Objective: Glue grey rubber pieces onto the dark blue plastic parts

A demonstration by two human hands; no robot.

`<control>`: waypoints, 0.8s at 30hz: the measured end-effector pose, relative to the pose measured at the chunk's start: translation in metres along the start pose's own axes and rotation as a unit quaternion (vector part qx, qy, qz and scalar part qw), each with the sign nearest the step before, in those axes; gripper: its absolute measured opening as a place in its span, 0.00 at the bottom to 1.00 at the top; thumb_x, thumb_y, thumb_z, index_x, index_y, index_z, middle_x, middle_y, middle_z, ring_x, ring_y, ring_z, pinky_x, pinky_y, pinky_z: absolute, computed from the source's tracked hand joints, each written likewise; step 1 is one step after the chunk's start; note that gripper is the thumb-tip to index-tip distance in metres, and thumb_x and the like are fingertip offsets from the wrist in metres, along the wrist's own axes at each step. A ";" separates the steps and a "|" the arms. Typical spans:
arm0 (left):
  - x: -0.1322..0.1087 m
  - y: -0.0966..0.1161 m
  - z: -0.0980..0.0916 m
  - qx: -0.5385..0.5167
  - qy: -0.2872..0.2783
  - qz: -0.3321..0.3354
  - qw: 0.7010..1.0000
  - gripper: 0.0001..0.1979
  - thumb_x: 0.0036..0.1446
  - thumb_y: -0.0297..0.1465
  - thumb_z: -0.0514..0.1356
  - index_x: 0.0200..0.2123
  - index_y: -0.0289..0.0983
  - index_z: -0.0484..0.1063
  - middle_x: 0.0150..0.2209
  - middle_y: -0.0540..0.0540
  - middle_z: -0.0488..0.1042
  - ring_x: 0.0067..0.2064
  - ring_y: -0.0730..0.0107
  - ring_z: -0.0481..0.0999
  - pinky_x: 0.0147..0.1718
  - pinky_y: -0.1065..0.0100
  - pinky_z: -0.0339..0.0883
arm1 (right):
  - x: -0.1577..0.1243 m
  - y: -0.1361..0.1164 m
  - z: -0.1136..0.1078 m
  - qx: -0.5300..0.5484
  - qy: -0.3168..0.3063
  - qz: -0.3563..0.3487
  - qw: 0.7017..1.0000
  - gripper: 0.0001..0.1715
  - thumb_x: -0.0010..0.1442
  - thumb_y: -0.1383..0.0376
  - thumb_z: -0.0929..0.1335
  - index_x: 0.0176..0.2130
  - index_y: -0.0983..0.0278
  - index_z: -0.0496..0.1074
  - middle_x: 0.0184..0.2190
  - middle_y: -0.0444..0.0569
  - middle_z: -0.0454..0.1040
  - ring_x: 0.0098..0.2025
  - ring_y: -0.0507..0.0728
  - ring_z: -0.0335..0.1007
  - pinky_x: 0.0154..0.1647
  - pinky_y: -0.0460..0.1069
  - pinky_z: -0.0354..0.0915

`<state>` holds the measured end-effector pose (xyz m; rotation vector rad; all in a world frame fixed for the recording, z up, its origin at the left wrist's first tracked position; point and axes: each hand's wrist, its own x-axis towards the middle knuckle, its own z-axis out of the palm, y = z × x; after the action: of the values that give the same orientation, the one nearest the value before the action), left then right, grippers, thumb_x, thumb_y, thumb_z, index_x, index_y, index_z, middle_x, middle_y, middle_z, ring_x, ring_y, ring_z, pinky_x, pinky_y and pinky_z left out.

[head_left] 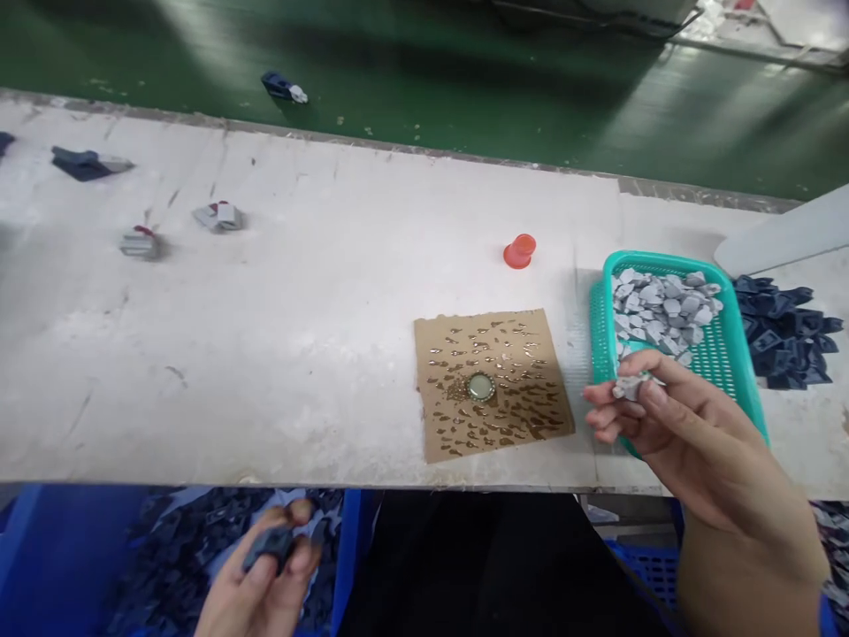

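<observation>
My left hand pinches a small dark blue plastic part in front of the table edge, above a blue bin. Between the thumb and fingers of my right hand is a small light grey plastic part. That hand hovers at the near left side of a teal basket, which holds many light grey parts. Left of it lies a square of brown cardboard dotted with glossy wet-looking drops, with a small round cap on it.
A red cup-like piece stands behind the cardboard. Dark blue parts are heaped right of the basket. At the far left are joined dark and grey pieces and two grey pieces. Another dark piece lies on the green surface.
</observation>
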<state>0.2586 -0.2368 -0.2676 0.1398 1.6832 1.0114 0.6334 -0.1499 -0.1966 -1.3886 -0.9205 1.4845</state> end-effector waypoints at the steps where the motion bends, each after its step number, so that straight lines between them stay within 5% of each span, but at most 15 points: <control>1: -0.003 0.004 0.013 -0.018 -0.005 0.013 1.000 0.22 0.32 0.49 0.81 0.30 0.48 0.82 0.34 0.53 0.79 0.28 0.71 0.68 0.25 0.69 0.71 | 0.001 0.000 0.005 0.011 -0.012 0.017 1.000 0.09 0.67 0.54 0.73 0.43 0.55 0.76 0.39 0.48 0.86 0.35 0.57 0.84 0.34 0.48 0.81; 4: -0.008 0.013 0.034 -0.070 -0.034 0.059 0.995 0.25 0.32 0.49 0.82 0.29 0.41 0.81 0.28 0.50 0.73 0.29 0.73 0.69 0.27 0.73 0.73 | 0.004 -0.001 0.019 0.038 -0.042 0.056 0.997 0.11 0.65 0.53 0.75 0.42 0.55 0.75 0.38 0.47 0.86 0.34 0.58 0.84 0.31 0.47 0.80; 8: -0.017 0.020 0.035 -0.142 -0.108 0.071 0.981 0.22 0.39 0.45 0.81 0.36 0.44 0.84 0.25 0.51 0.70 0.26 0.75 0.70 0.29 0.72 0.77 | 0.003 0.001 0.034 0.030 -0.049 0.063 0.996 0.11 0.66 0.52 0.74 0.43 0.55 0.75 0.38 0.48 0.86 0.32 0.58 0.84 0.28 0.47 0.79; 12: -0.028 0.029 0.054 -0.190 -0.182 0.005 0.965 0.15 0.43 0.40 0.81 0.33 0.44 0.85 0.36 0.48 0.80 0.35 0.70 0.81 0.31 0.77 0.78 | 0.002 0.010 0.047 -0.158 0.035 -0.055 0.985 0.09 0.65 0.54 0.76 0.42 0.54 0.79 0.40 0.46 0.84 0.36 0.57 0.81 0.34 0.50 0.78; 15: -0.032 0.033 0.079 -0.224 -0.253 -0.060 0.939 0.11 0.46 0.34 0.80 0.34 0.44 0.86 0.36 0.48 0.83 0.35 0.72 0.84 0.25 0.83 0.71 | 0.008 0.018 0.051 -0.430 0.102 -0.254 0.860 0.06 0.62 0.61 0.78 0.41 0.54 0.81 0.39 0.42 0.83 0.39 0.55 0.78 0.39 0.48 0.73; 18: -0.033 0.033 0.097 -0.246 -0.287 -0.086 0.922 0.09 0.48 0.30 0.80 0.34 0.42 0.87 0.32 0.49 0.83 0.33 0.75 0.83 0.26 0.84 0.71 | 0.019 0.024 0.054 -0.541 0.038 -0.380 0.749 0.07 0.64 0.68 0.77 0.42 0.56 0.80 0.38 0.41 0.82 0.39 0.53 0.78 0.40 0.47 0.70; 24: -0.032 0.031 0.105 -0.258 -0.286 -0.081 0.919 0.10 0.50 0.27 0.79 0.36 0.38 0.86 0.34 0.50 0.84 0.33 0.77 0.83 0.30 0.81 0.72 | 0.034 0.029 0.061 -0.592 -0.046 -0.429 0.680 0.05 0.68 0.71 0.73 0.42 0.60 0.78 0.37 0.43 0.82 0.38 0.52 0.79 0.36 0.47 0.68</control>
<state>0.3467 -0.1778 -0.2254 -0.0523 0.8492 1.1213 0.5703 -0.1247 -0.2288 -1.2647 -2.4109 0.0670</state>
